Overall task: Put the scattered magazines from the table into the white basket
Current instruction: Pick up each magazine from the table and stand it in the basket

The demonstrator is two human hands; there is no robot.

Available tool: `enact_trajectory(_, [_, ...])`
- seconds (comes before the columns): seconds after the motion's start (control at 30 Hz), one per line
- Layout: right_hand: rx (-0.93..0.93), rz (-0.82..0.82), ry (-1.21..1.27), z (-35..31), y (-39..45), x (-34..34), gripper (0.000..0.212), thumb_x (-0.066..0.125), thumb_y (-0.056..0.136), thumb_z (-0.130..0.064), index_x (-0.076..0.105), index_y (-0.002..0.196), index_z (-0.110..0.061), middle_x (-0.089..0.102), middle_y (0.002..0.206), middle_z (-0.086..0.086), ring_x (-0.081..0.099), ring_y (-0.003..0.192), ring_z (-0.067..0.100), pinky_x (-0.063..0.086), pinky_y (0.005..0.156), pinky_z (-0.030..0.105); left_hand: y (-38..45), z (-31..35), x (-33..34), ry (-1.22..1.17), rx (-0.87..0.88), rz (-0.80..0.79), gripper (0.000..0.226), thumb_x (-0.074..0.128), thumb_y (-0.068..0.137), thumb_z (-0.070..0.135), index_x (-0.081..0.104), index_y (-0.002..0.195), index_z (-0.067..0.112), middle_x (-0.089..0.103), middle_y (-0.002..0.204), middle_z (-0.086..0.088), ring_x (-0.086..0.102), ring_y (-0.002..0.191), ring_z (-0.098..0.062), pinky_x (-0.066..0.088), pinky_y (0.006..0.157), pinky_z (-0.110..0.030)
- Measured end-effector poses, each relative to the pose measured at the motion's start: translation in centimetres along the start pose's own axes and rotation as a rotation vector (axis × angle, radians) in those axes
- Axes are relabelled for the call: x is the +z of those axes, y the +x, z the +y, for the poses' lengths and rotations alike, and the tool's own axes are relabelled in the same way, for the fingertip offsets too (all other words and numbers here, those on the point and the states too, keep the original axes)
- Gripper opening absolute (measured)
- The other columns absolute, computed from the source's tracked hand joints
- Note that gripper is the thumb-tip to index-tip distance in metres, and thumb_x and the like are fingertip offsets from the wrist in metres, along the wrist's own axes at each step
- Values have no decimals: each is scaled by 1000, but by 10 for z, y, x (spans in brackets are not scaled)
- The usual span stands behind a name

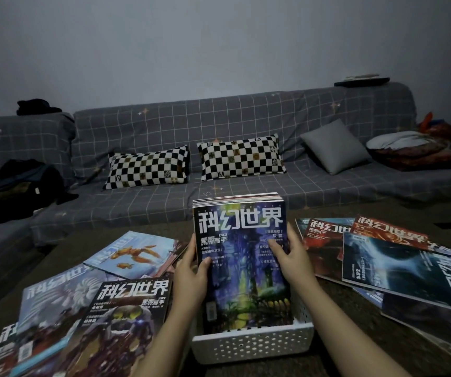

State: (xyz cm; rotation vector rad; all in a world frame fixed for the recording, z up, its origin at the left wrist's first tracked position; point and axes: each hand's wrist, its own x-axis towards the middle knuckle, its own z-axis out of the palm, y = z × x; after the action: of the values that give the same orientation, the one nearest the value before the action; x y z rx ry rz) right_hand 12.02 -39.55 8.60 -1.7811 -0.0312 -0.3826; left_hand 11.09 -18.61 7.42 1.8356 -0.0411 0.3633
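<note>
Two bare hands steady a stack of magazines [242, 257] standing upright in a white basket [251, 342] on a dark table [336, 300]. The left hand [190, 276] grips the stack's left edge, its thumb lying across the front cover and the remaining fingers curled out of sight behind. The right hand [292, 261] grips the right edge, thumb pressed on the cover near the small white print, the other fingers wrapped behind the stack. Between the two thumbs the front cover shows a blue and green scene under large white characters. Below the fingers, the foot of the stack sits inside the perforated basket, whose near wall lies between the two forearms.

To the left of the left hand's fingers, more magazines lie flat on the table: one with a dark armoured figure [126, 322] just beside the wrist, a pale blue one with an orange figure [134, 254] farther up and to the left, and others [53, 317] overlapping beneath them. To the right of the right hand's fingers, a second scatter lies flat: a red-covered magazine [325, 235] nearest the knuckles, another red one [390, 232] beyond it, and a dark blue one [409, 268] overlapping both.

Beyond the fingertips, past the table's far edge, a grey checked sofa [219, 115] carries two black-and-white chequered pillows [148, 167], a plain grey cushion [336, 145] and dark clothing [20, 180] at its left end.
</note>
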Motion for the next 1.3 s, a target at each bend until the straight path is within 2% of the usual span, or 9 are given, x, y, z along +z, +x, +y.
enact_trajectory(0.17, [50, -66, 3, 6, 1, 2, 70, 58, 90, -14, 19, 147, -26, 39, 145, -3, 39, 127, 11, 32, 98, 28, 10, -6, 4, 47, -74, 3, 58, 54, 94, 14, 34, 145, 32, 46, 141, 1, 46, 126, -18, 42, 105, -46])
enact_trajectory(0.3, [91, -95, -7, 10, 5, 1, 70, 58, 89, -8, 21, 146, -25, 45, 141, 0, 45, 118, 10, 36, 96, 28, 17, -10, 7, 124, -127, -21, 58, 52, 94, 12, 33, 145, 33, 49, 137, -6, 49, 123, -23, 41, 105, -46])
enact_trajectory(0.57, [134, -102, -57, 12, 4, 3, 70, 56, 90, -10, 18, 148, -26, 45, 142, 3, 45, 127, 21, 37, 98, 31, 13, -6, 6, 204, -182, -44, 58, 51, 94, 16, 30, 146, 34, 49, 136, -10, 47, 123, -27, 40, 105, -47])
enact_trajectory(0.73, [107, -49, -250, 2, -7, 10, 84, 60, 89, -18, 2, 149, -26, 26, 153, 7, 30, 138, 26, 30, 109, 41, 4, 1, 1, 266, -150, -57, 60, 53, 94, 18, 28, 147, 25, 50, 140, -7, 44, 129, -27, 37, 108, -48])
enact_trajectory(0.87, [-90, 17, -365, -14, -26, 28, 76, 59, 89, -22, 13, 148, -25, 6, 157, -6, 8, 144, 15, 18, 112, 32, -9, 8, -7, 211, -115, -37, 57, 54, 94, 20, 33, 146, 20, 50, 141, -3, 50, 125, -20, 44, 103, -43])
enact_trajectory(1.0, [-231, -121, -225, -33, -56, 62, 57, 56, 91, -28, 32, 142, -31, 30, 145, -16, 24, 134, 1, 22, 107, 21, -28, 12, -30, 171, -38, 43, 50, 54, 93, 18, 41, 142, 17, 50, 141, -2, 51, 118, -9, 41, 96, -26])
enact_trajectory(1.1, [-253, -213, -121, -44, -75, 91, 47, 56, 91, -25, 43, 136, -31, 42, 129, -23, 39, 124, -1, 34, 104, 20, -39, 8, -54, 195, -25, 98, 40, 55, 92, 17, 52, 132, 14, 57, 133, -4, 53, 121, -16, 43, 103, -36])
enact_trajectory(1.2, [-220, -276, -62, -48, -92, 122, 43, 58, 90, -22, 49, 132, -27, 51, 123, -18, 50, 118, 3, 41, 101, 23, -52, -2, -80, 184, -38, 142, 31, 56, 91, 14, 59, 122, 15, 64, 121, 0, 57, 112, -12, 45, 94, -29])
enact_trajectory(1.3, [-246, -310, -47, -46, -111, 148, 41, 60, 88, -18, 54, 128, -24, 61, 121, -9, 53, 108, -6, 40, 92, 8, -64, -21, -111, 243, -56, 191, 26, 55, 90, 12, 63, 114, 20, 65, 113, 3, 58, 105, -10, 44, 87, -25])
